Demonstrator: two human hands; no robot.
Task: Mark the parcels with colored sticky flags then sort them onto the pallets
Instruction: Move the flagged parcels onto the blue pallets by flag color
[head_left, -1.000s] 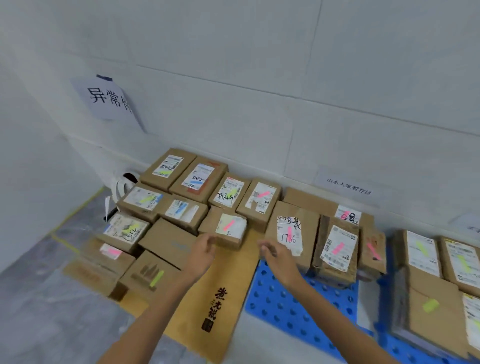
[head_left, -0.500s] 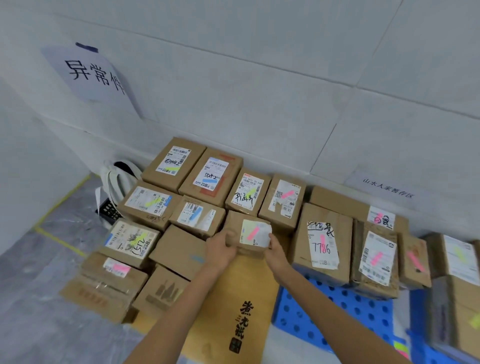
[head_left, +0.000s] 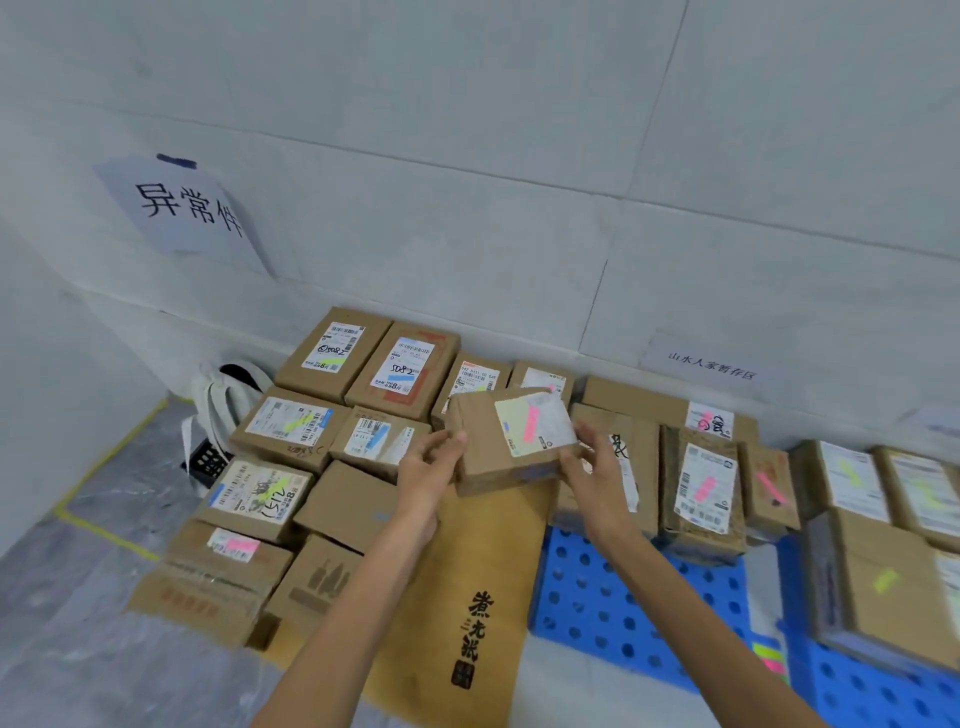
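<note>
A small cardboard parcel (head_left: 498, 441) with a white label and a pink sticky flag is lifted off the pile, tilted. My left hand (head_left: 428, 470) grips its left side and my right hand (head_left: 589, 470) grips its right side. Under it lies a flat brown cardboard sheet (head_left: 457, 582) with black characters. Several flagged parcels (head_left: 332, 353) cover the left stack. On the blue pallet (head_left: 597, 597) to the right stand parcels with pink flags (head_left: 704, 493). A pad of sticky flags (head_left: 771, 657) lies at the lower right.
A tiled wall stands close behind the stacks, with a paper sign (head_left: 182, 208) at the left and a small sign (head_left: 711, 366) at the right. A white bag and a black basket (head_left: 213, 441) sit in the left corner. Parcels with yellow flags (head_left: 883, 577) fill the far right.
My hands reached to the small pink-flagged parcel, took hold of both its sides, and have now lifted it up off the cardboard sheet.
</note>
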